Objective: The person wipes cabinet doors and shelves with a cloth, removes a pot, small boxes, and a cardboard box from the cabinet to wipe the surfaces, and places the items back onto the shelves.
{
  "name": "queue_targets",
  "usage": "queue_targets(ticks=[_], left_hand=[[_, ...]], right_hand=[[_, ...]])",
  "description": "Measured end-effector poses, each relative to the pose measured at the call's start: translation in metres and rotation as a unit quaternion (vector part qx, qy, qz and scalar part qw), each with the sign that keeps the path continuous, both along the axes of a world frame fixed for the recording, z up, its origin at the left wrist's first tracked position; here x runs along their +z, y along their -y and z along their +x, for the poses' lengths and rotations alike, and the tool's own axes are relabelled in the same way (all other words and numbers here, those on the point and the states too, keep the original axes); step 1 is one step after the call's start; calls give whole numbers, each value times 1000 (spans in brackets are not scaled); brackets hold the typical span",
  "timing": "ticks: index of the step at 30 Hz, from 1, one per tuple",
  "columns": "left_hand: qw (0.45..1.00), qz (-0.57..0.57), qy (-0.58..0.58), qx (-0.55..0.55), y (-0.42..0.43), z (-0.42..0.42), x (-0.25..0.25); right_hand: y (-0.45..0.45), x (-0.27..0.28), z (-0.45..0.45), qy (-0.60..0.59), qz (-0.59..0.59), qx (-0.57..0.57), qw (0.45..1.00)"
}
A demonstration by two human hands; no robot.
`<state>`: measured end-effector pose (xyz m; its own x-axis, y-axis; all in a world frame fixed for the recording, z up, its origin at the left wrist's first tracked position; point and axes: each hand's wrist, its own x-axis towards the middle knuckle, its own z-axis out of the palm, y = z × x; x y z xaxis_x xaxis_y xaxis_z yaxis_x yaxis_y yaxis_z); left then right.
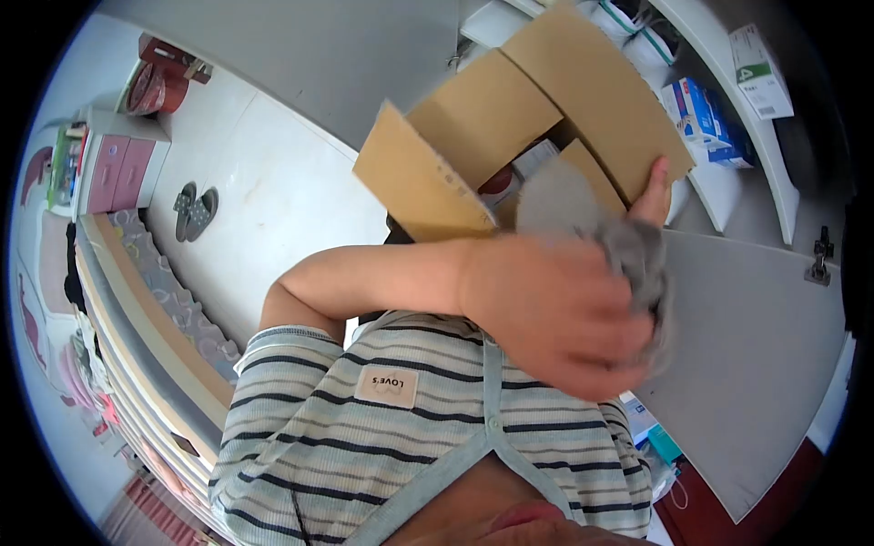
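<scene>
Across my chest reaches my left hand [555, 314], blurred by motion, its fingers closed on a crumpled grey cloth [628, 259]. One paler grey end of it reaches over the opening of a cardboard box [492, 118], whose flaps stand up. My right hand [651, 196] grips the box at its right flap; most of that hand and its forearm are hidden behind the cloth and my left hand. Inside the box, a white printed item [535, 159] and a dark red item [496, 185] show in part.
An open grey cabinet door [737, 364] stands at the right. White shelves [719, 196] behind the box carry blue boxes [696, 114] and a white-green carton [760, 73]. Grey slippers [196, 214] lie on the pale floor, near a bed [150, 318] and a pink-drawered cabinet [121, 173].
</scene>
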<state>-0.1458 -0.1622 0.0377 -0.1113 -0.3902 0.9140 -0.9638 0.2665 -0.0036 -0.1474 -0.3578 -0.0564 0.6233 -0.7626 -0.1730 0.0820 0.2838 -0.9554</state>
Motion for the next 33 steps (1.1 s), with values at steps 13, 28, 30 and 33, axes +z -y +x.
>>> queue_targets(ticks=[13, 28, 30, 33], left_hand=[[724, -222, -535, 375, -126, 57, -57], [771, 62, -604, 193, -30, 150, -174], [728, 30, -660, 184, -47, 135, -170], [718, -102, -627, 284, -74, 102, -149]], right_hand=[[21, 5, -22, 59, 10, 46, 997], [19, 14, -34, 52, -53, -1, 997], [19, 16, -36, 57, -25, -13, 998], [19, 12, -36, 78, 9, -18, 997]])
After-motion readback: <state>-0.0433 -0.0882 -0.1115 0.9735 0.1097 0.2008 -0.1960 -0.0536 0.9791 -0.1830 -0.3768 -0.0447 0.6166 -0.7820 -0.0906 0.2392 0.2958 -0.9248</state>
